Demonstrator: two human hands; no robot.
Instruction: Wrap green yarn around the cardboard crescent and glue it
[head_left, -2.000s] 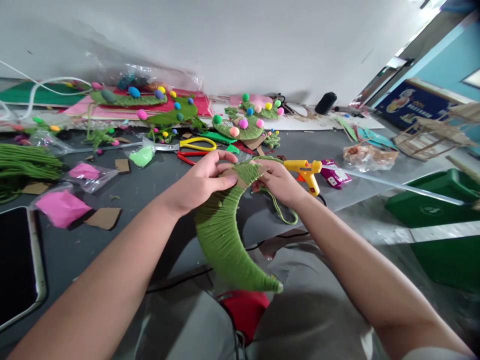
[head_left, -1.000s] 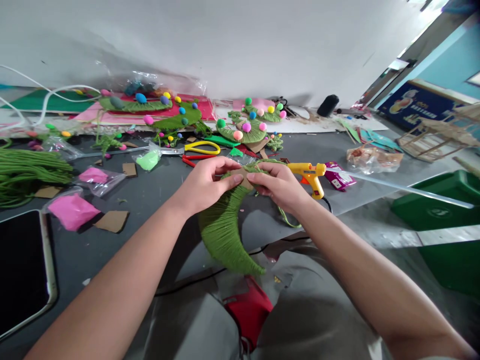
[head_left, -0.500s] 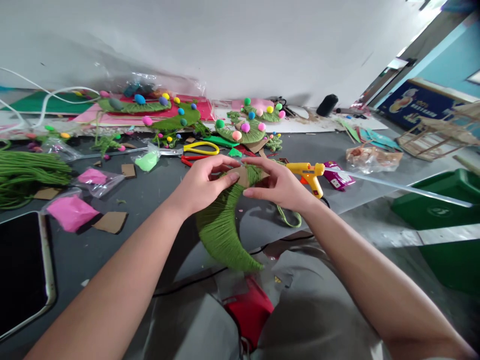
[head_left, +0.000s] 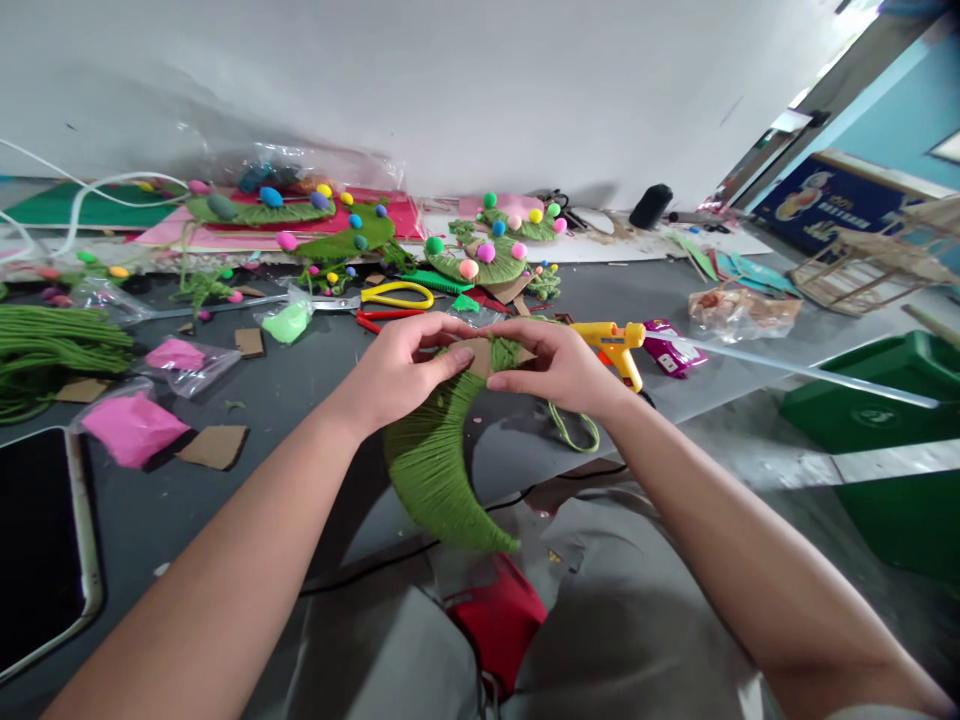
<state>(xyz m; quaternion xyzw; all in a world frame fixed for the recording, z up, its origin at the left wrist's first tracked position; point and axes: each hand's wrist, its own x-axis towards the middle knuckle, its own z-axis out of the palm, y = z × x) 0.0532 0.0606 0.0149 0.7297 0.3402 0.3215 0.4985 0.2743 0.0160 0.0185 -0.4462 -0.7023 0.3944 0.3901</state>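
Note:
A crescent of cardboard wrapped in green yarn [head_left: 431,470] hangs over the table's front edge, its lower tip pointing right. Near its upper end a strip of bare brown cardboard [head_left: 474,357] shows between wraps. My left hand [head_left: 409,365] grips that upper end from the left, thumb on the cardboard. From the right, my right hand [head_left: 555,365] pinches the short wrapped part, and its fingertips almost meet those of the left. A loose loop of green yarn [head_left: 576,432] trails on the table below my right hand.
A yellow glue gun [head_left: 616,348] lies right of my right hand. Scissors with yellow handles [head_left: 397,293] lie beyond my hands. Green yarn strands [head_left: 60,350] and a phone [head_left: 45,550] are at left. Pompom-trimmed green crescents [head_left: 480,262] lie at the back; green bins [head_left: 885,400] stand right.
The crescent's lower part has shifted slightly left and down, and the whole view has moved a little. Both hands keep their hold at the upper end.

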